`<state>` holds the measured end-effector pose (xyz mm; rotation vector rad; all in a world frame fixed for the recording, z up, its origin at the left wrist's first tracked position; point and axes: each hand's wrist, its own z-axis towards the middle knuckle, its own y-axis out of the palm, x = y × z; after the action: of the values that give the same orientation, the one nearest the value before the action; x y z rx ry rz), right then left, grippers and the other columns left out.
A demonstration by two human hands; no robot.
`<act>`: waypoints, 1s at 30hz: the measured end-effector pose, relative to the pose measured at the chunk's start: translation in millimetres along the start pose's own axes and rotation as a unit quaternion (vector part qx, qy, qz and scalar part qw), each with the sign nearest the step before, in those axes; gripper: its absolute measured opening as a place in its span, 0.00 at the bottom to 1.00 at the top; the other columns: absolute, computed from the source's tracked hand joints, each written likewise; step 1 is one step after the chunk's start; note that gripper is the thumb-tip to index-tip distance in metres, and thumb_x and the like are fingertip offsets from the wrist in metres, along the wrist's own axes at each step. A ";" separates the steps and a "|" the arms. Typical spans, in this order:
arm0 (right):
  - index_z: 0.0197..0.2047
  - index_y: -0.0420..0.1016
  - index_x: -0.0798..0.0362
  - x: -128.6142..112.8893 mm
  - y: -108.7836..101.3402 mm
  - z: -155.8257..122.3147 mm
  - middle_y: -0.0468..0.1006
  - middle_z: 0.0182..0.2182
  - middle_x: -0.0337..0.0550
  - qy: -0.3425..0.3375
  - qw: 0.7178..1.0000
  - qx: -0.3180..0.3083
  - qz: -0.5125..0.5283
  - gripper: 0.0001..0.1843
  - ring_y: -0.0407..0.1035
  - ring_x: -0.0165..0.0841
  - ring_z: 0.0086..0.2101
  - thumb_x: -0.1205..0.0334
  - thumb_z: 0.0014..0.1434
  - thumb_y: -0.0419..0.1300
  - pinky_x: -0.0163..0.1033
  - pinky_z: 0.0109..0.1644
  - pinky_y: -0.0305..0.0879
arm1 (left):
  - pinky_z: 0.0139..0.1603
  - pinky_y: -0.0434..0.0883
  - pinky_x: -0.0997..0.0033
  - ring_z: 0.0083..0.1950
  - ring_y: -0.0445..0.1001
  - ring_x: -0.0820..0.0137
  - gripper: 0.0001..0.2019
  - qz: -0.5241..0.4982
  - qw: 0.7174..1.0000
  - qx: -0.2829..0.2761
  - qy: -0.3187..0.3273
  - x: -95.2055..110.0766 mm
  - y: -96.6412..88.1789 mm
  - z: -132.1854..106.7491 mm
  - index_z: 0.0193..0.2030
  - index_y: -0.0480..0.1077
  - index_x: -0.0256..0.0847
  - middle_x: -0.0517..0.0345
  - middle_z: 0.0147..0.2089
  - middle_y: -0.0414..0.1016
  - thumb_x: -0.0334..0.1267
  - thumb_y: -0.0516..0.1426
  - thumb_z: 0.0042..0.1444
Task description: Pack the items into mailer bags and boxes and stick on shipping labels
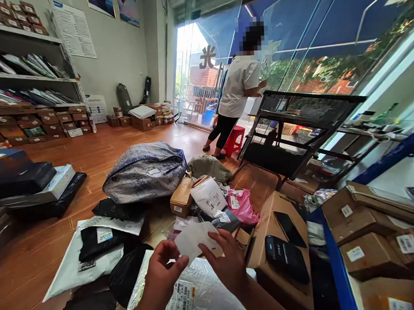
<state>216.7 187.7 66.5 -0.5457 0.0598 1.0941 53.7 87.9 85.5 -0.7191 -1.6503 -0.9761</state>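
Note:
Both my hands hold a small white paper slip at chest height. My left hand pinches its lower left corner with thumb and fingers. My right hand grips its right edge, fingers curled over it. Just below them lies a white bubble-wrap parcel with a printed shipping label. Ahead on the floor is a heap of parcels: a brown carton, a white mailer and a pink bag.
A label printer and a phone rest on a carton at right. Boxes fill blue shelving. A large grey sack and black bags lie on the wooden floor. A person stands by the glass door.

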 end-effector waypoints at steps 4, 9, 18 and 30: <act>0.46 0.75 0.49 -10.6 -3.0 -1.5 0.79 0.33 0.42 -0.074 0.997 -0.029 -0.020 0.09 0.76 0.34 0.35 0.66 0.61 0.61 0.37 0.38 0.78 | 0.23 0.59 0.77 0.21 0.57 0.79 0.23 -0.106 0.992 0.056 -0.029 4.2 -1.0 -16.0 0.20 0.59 0.41 0.69 0.19 0.58 0.47 0.70 0.36; 0.54 0.73 0.58 -21.5 -11.9 10.0 0.81 0.41 0.50 -0.242 0.960 -0.124 0.072 0.16 0.74 0.35 0.41 0.72 0.64 0.54 0.38 0.42 0.76 | 0.30 0.66 0.73 0.29 0.71 0.72 0.19 -0.194 0.961 0.014 -0.196 31.1 0.1 -31.0 0.29 0.74 0.37 0.57 0.28 0.75 0.44 0.72 0.32; 0.54 0.71 0.63 -36.7 -25.3 42.3 0.78 0.51 0.49 -0.348 0.890 -0.274 0.106 0.19 0.73 0.36 0.43 0.72 0.64 0.46 0.39 0.35 0.71 | 0.35 0.72 0.68 0.35 0.75 0.66 0.14 -0.232 0.944 -0.024 -0.234 37.6 -13.0 -36.4 0.24 0.75 0.37 0.54 0.30 0.78 0.41 0.71 0.34; 0.58 0.65 0.64 -47.8 -37.5 56.5 0.82 0.42 0.50 -0.343 0.864 -0.346 0.129 0.21 0.74 0.35 0.37 0.70 0.62 0.49 0.39 0.32 0.70 | 0.34 0.71 0.66 0.31 0.74 0.68 0.11 -0.180 0.950 -0.019 -0.253 36.6 -18.3 -34.7 0.22 0.73 0.37 0.55 0.26 0.77 0.35 0.70 0.31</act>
<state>214.0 160.8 145.0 -0.7656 -0.9442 1.5231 44.6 48.3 120.5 -0.7494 -2.2759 -1.1428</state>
